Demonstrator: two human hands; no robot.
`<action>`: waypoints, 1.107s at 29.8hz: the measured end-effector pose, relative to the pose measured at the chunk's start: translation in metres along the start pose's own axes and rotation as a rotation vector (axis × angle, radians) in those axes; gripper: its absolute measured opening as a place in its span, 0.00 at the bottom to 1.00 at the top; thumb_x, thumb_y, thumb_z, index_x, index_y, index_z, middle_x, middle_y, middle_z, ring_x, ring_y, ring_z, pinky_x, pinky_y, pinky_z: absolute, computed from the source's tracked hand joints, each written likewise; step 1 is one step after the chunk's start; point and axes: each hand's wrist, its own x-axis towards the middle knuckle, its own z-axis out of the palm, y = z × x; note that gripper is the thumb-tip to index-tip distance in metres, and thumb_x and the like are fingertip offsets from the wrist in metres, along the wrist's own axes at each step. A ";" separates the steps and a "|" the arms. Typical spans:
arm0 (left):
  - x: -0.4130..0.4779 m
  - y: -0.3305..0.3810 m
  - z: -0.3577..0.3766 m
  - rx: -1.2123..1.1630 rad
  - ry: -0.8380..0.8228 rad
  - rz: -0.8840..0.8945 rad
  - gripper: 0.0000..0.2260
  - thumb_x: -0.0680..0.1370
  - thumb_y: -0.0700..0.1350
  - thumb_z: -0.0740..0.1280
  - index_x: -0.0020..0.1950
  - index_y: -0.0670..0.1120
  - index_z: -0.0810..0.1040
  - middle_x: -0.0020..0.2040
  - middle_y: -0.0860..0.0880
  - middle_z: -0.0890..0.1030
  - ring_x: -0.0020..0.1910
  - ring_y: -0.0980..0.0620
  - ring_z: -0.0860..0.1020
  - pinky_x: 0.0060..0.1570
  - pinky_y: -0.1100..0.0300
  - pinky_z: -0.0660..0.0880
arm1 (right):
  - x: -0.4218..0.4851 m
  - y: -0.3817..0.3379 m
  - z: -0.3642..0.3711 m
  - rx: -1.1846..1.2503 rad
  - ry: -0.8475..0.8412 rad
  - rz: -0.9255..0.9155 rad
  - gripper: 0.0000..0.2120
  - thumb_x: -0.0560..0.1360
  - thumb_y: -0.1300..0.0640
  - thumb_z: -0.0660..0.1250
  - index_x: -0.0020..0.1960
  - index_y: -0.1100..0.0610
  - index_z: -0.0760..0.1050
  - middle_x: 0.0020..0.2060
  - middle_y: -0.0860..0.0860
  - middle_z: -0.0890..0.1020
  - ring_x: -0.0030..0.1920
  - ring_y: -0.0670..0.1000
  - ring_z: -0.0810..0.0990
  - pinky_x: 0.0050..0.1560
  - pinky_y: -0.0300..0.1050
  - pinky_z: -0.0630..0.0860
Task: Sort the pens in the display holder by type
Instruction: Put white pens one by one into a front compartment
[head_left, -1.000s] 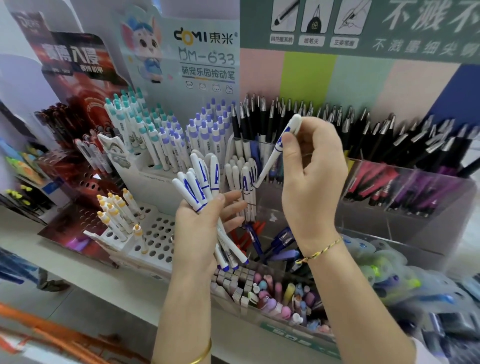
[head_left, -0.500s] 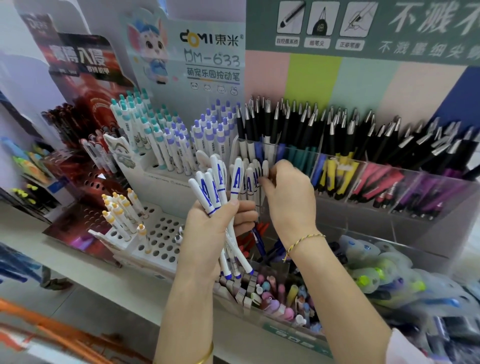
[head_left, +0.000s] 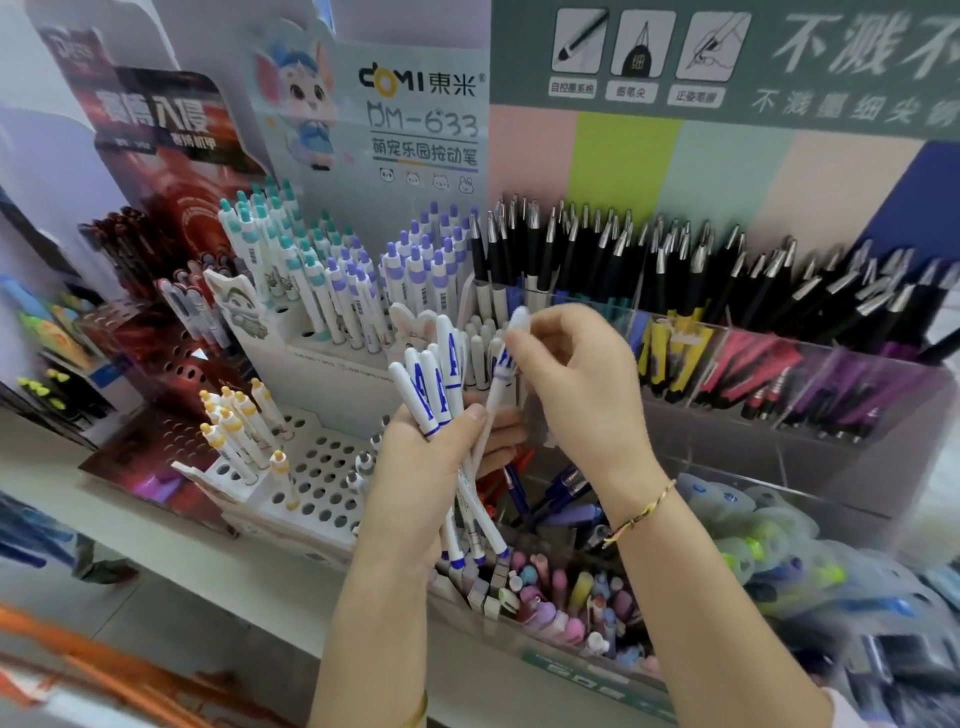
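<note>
Gripped in left hand (head_left: 421, 452), dead centre: bundle of white pens marked with a blue A (head_left: 434, 384), four caps showing, fanned toward 12 o'clock, tips toward 6. Pinched between right hand (head_left: 582, 395) fingertips, at 2 o'clock of the bundle: single white pen (head_left: 500, 366), cap up, just beside the others. At 9 o'clock, white perforated holder (head_left: 322, 467) with seemingly eight yellow-capped pens (head_left: 234, 431). At 1 o'clock, dense rows of black pens (head_left: 597, 249)

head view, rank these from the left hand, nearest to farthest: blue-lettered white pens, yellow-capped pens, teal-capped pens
1. blue-lettered white pens: a bundle gripped in the left hand itself.
2. yellow-capped pens: low front tier, to the hand's left.
3. teal-capped pens: raised back tier, up and left.
</note>
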 end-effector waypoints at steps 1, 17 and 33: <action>0.001 -0.001 -0.002 0.023 0.035 0.008 0.05 0.78 0.36 0.65 0.53 0.40 0.77 0.44 0.43 0.85 0.48 0.45 0.84 0.50 0.50 0.80 | 0.001 -0.002 -0.002 0.036 0.086 -0.029 0.03 0.76 0.57 0.66 0.45 0.56 0.75 0.36 0.42 0.76 0.38 0.38 0.76 0.37 0.30 0.71; -0.004 0.004 -0.003 0.007 0.115 0.055 0.03 0.79 0.40 0.64 0.46 0.44 0.76 0.32 0.50 0.79 0.28 0.56 0.72 0.26 0.63 0.71 | 0.003 0.022 0.012 -0.259 0.219 -0.169 0.04 0.77 0.59 0.65 0.48 0.60 0.74 0.39 0.50 0.76 0.40 0.47 0.74 0.41 0.35 0.70; -0.008 0.006 -0.001 0.036 -0.053 0.031 0.07 0.79 0.39 0.63 0.54 0.43 0.79 0.36 0.48 0.83 0.33 0.54 0.81 0.31 0.63 0.77 | -0.002 0.003 0.003 -0.046 -0.002 0.002 0.08 0.77 0.50 0.64 0.46 0.54 0.77 0.37 0.43 0.78 0.39 0.40 0.77 0.39 0.29 0.71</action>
